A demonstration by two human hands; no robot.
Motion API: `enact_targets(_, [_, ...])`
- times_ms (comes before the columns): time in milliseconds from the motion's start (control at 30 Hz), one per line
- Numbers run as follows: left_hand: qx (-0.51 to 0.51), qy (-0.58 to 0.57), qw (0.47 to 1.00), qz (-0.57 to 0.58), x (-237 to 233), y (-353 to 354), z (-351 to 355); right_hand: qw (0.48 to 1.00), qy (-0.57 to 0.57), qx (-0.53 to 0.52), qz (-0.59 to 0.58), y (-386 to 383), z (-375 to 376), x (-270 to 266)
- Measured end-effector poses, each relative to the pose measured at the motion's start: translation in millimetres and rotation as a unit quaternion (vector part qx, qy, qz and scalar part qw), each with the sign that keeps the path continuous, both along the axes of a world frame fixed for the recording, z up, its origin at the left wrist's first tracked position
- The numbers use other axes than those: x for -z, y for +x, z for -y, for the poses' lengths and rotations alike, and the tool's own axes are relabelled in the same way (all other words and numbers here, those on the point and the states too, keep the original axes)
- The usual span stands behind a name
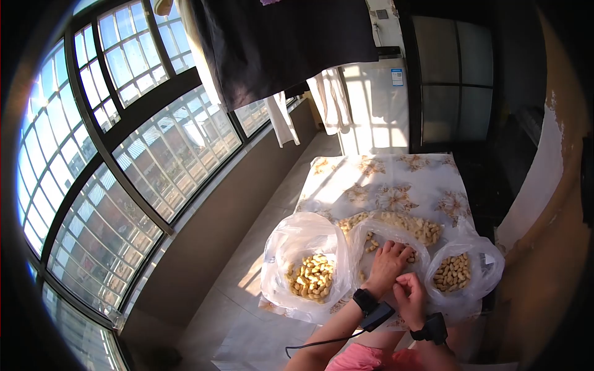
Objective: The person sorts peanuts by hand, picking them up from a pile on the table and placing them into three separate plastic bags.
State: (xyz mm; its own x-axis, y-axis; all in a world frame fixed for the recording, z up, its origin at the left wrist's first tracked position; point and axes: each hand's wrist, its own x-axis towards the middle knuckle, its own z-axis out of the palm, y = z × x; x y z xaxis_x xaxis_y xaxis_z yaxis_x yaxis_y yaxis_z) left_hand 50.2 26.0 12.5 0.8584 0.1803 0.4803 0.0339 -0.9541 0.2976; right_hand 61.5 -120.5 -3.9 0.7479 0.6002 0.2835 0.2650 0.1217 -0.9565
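My left hand [387, 264] reaches into the middle clear plastic bag [357, 247], palm down, its fingers stretched forward over the few peanuts [371, 242] inside. Just behind it, at the near side of that bag, my right hand [410, 299] is closed with its fingers curled in; what they hold, if anything, is hidden. To the left stands an open plastic bag [276, 247] with a heap of peanuts [311, 277]. Another open bag [492, 267] on the right holds more peanuts [452, 272]. Behind the middle bag lies a long spread of peanuts [427, 231] under clear plastic.
The bags rest on a table with a flowered cloth [328, 185]. A black strap device [377, 316] with a cable is on my left wrist, and another [433, 329] on my right. Dark cloth [284, 49] hangs overhead. Barred windows [179, 148] line the left side.
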Motion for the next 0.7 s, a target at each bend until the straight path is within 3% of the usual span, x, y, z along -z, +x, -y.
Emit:
enact_targets(500, [-0.009,-0.080,0.997,-0.007,0,-24,6,0.999,-0.021,0.005,0.041,-3,5,-16])
enact_targets(600, [-0.045,-0.142,0.989,0.028,-8,-31,11,0.999,-0.027,0.006,0.037,-2,4,-11])
enact_targets(667, [-0.063,-0.213,0.964,0.149,-14,-33,13,0.999,-0.024,0.008,0.037,-3,3,-15])
enact_targets(700, [-0.080,-0.260,0.952,0.138,-20,-37,13,0.999,-0.021,0.010,0.039,-3,4,-17])
